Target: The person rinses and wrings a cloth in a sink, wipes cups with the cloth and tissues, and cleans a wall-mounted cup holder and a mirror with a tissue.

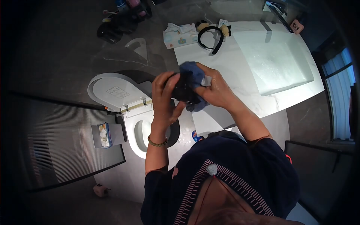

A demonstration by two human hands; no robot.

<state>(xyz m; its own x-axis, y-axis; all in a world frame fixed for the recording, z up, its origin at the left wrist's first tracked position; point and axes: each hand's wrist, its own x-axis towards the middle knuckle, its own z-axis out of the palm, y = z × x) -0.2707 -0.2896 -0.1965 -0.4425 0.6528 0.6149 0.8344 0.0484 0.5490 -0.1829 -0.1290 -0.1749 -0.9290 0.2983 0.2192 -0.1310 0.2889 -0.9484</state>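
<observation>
My left hand, with a beaded bracelet on the wrist, is curved round the left side of a dark, shiny object; what that object is I cannot make out. A blue cloth is bunched in my right hand, pressed against the object's right side, with a small white tag showing by the fingers. Both hands are held up in front of the counter's left edge, and the right one looks wet.
A white marbled counter bears a tissue pack, a black headband and a basin with foamy water under a faucet. An open toilet stands lower left, beside a wall-mounted holder.
</observation>
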